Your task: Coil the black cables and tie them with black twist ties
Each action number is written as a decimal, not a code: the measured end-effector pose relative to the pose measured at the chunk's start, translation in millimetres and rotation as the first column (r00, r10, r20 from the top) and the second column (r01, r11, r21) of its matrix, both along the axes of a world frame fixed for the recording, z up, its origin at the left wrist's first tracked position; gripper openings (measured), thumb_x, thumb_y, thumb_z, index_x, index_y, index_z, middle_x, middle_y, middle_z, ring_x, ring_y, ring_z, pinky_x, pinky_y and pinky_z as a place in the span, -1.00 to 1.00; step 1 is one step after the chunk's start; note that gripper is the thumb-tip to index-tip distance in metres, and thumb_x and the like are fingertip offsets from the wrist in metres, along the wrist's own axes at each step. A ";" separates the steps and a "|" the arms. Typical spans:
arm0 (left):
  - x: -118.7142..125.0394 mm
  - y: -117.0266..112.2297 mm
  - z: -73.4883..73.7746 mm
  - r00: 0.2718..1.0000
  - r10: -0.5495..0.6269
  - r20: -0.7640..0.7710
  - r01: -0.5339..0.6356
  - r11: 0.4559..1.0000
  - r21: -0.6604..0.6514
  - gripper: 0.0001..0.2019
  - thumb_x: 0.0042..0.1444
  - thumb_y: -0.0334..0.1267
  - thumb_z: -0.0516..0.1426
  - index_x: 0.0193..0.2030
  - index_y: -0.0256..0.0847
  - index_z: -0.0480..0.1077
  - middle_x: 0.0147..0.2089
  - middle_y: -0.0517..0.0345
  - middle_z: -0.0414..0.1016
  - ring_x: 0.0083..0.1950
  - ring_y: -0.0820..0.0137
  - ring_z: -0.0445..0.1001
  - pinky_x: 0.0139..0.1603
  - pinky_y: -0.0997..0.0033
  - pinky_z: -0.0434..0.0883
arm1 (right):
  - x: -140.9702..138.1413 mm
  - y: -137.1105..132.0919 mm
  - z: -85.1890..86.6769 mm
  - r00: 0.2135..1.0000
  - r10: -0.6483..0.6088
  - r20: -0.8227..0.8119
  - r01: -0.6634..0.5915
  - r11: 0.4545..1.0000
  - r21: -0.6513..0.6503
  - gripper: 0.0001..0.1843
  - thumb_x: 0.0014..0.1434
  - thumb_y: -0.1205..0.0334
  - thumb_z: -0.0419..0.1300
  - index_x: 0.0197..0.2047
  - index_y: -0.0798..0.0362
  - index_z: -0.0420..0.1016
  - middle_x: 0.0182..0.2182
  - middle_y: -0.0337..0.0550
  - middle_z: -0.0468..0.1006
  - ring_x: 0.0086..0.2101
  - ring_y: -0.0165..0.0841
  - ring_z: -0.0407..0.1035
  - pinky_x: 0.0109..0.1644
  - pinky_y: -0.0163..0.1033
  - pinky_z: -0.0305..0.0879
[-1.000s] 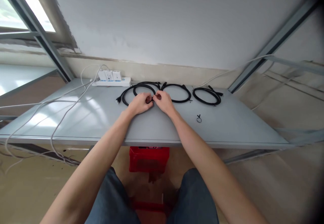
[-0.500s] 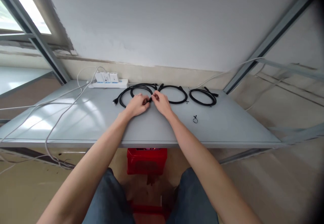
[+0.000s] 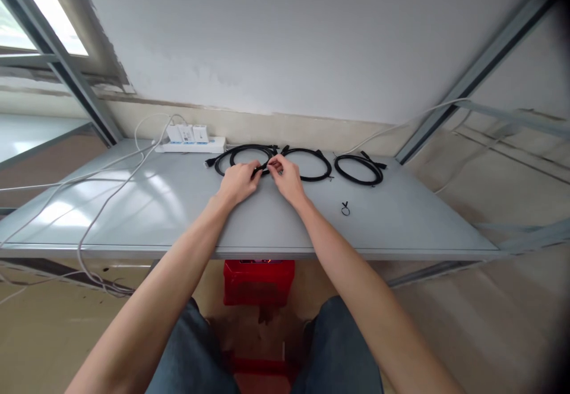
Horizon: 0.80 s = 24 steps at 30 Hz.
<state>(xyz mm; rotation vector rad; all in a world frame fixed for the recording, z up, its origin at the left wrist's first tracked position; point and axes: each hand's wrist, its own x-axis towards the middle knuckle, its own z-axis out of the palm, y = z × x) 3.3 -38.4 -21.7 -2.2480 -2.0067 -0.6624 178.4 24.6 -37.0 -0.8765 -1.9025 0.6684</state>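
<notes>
A coiled black cable (image 3: pixel 219 167) lies on the grey shelf, its near side gripped by my left hand (image 3: pixel 241 181) with the fingers curled round it. My right hand (image 3: pixel 287 177) is beside it, thumb and fingertips pinched at the same stretch of cable; what exactly sits between them is too small to make out, perhaps a thin tie. Just right of my hands rests a second black cable coil (image 3: pixel 314 178). Farther right is a third black coil (image 3: pixel 356 180) with its plug end sticking out. A small looped black tie (image 3: pixel 345 209) lies nearer the front.
At the back left stands a white power strip (image 3: pixel 214 144) with white adapters plugged in. Loose white cords (image 3: pixel 118 195) trail over the shelf's left side and its front edge. Metal posts (image 3: pixel 430 118) frame the shelf (image 3: pixel 401 222). Below is a red plastic stool (image 3: pixel 258 284).
The held coil's left plug end has shifted slightly right and up. My left hand has turned a little on the cable, and my right fingertips have moved slightly.
</notes>
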 end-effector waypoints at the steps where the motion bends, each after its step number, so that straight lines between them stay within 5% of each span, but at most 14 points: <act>1: -0.1 0.1 -0.2 1.000 -0.003 -0.004 0.003 1.000 -0.002 -0.60 0.55 -0.11 0.02 0.24 -0.19 0.60 0.02 -0.22 0.77 0.12 -0.11 0.71 0.04 0.11 0.50 | -0.1 -1.4 1.6 1.000 -0.005 0.016 0.005 1.000 0.002 -0.98 0.36 0.22 0.21 -0.17 -0.06 0.44 -0.28 -0.18 0.62 -0.26 -0.25 0.49 -0.06 -0.17 0.41; 14: -0.6 3.9 -4.9 1.000 -0.014 0.026 0.015 0.999 -0.036 -0.61 0.52 -0.11 0.05 0.19 -0.13 0.67 -0.01 -0.17 0.77 0.09 -0.09 0.68 0.01 0.12 0.49 | 1.0 -3.9 1.1 0.990 -0.041 0.138 0.034 0.998 0.052 -0.90 0.32 0.35 0.23 -0.23 -0.05 0.43 -0.27 -0.17 0.61 -0.25 -0.24 0.49 -0.04 -0.14 0.38; 24: 2.8 2.5 -6.2 0.998 0.007 0.070 -0.006 1.000 -0.022 -0.64 0.52 -0.12 0.06 0.15 -0.12 0.66 -0.02 -0.17 0.78 0.07 -0.10 0.70 -0.03 0.12 0.48 | -0.7 6.0 -8.0 0.999 -0.042 -0.008 0.040 0.993 -0.108 -0.85 0.44 0.13 0.15 -0.22 -0.07 0.42 -0.39 -0.21 0.60 -0.34 -0.25 0.53 -0.11 -0.17 0.46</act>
